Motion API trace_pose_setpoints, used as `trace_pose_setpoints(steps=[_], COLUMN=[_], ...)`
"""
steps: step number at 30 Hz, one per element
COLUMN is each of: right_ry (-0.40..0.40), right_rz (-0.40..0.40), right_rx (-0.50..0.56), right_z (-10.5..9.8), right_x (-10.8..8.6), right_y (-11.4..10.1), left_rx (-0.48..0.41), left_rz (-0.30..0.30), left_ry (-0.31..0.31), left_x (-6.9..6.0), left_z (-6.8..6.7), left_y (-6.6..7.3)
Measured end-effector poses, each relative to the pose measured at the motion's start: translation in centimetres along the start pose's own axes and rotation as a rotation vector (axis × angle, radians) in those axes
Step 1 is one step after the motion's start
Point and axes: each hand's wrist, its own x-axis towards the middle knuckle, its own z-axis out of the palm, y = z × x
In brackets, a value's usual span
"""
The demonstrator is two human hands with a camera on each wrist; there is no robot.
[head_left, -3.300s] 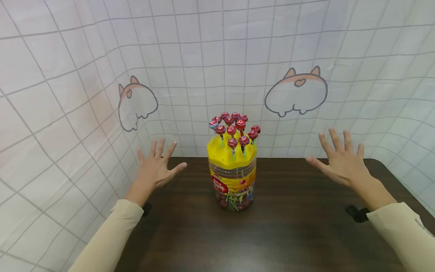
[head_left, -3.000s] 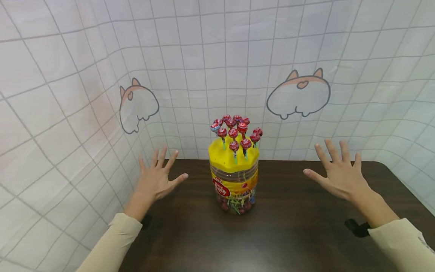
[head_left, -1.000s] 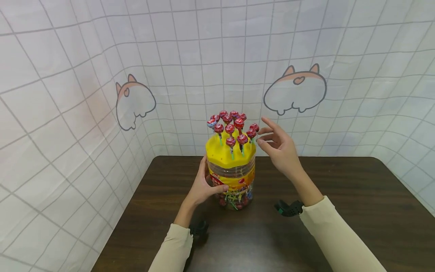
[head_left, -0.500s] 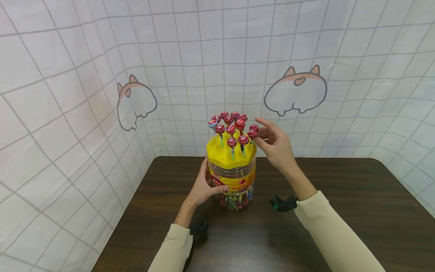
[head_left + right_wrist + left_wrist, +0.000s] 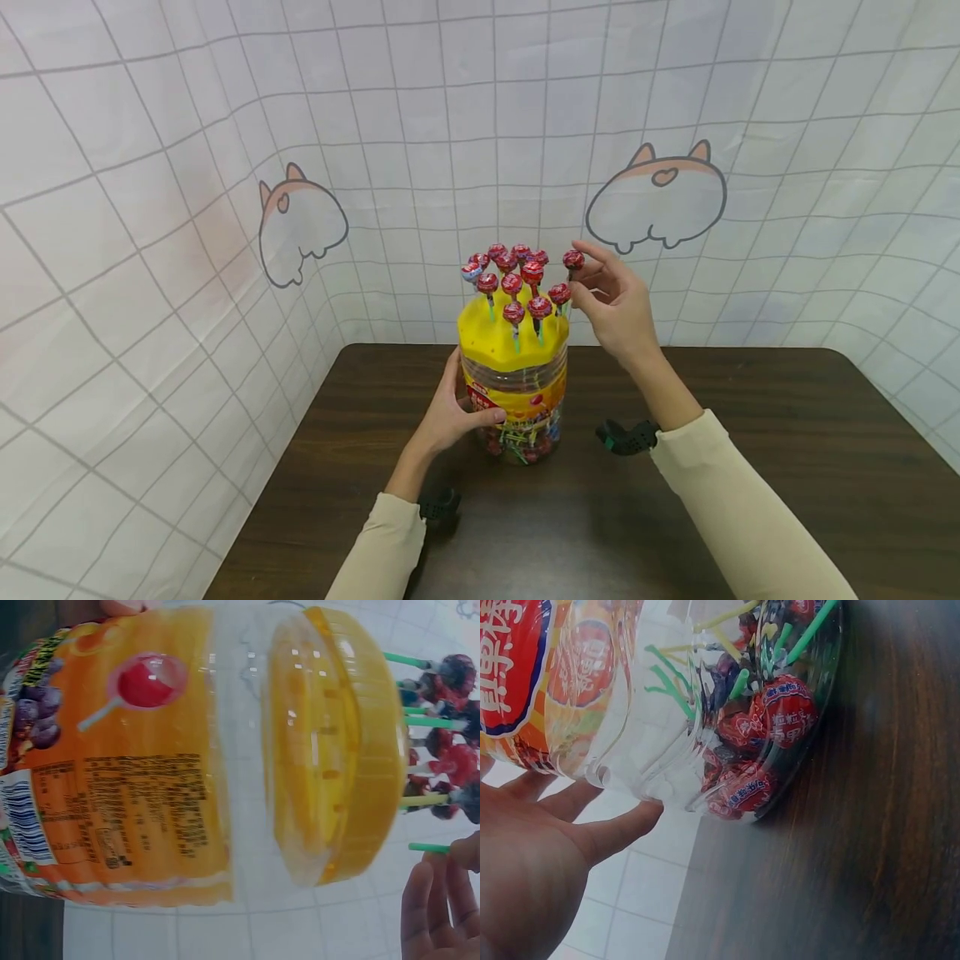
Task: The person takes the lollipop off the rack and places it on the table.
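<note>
A clear plastic jar (image 5: pixel 525 382) with a yellow lid (image 5: pixel 487 348) stands upright on the table. Several red-wrapped lollipops (image 5: pixel 539 308) stick up out of the lid, and one light-blue one (image 5: pixel 471 272) is at its left. My left hand (image 5: pixel 442 417) grips the jar's left side, thumb across the front; its fingers go behind the jar. My right hand (image 5: pixel 618 312) pinches a red lollipop (image 5: pixel 573 260) by its stick, up at the right of the others. In the right wrist view the stick's green end (image 5: pixel 429 847) is apart from the lid.
The jar stands on a dark wood table (image 5: pixel 750 450). Behind and left hangs a white gridded curtain (image 5: pixel 420 125) with cartoon animal prints. Loose lollipops (image 5: pixel 787 709) lie in the jar's bottom.
Both hands came in from the sides; the left took hold of the jar. The right pinched a lollipop at the lid's right edge and lifted it up out of the lid.
</note>
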Motion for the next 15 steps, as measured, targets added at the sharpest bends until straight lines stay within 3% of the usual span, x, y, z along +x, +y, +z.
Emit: trace_pose_setpoints(steps=[7, 15], right_ry=[0.029, 0.132], right_rz=[0.019, 0.105], right_rx=[0.054, 0.137], right_z=[-1.1, -2.1], right_x=[-0.7, -3.1], right_y=[0.2, 1.9], left_rx=[0.014, 0.019], left_rz=[-0.014, -0.004], left_ry=[0.005, 0.011], left_x=[-0.1, 0.1], left_z=[0.1, 0.0], left_y=[0.3, 0.1])
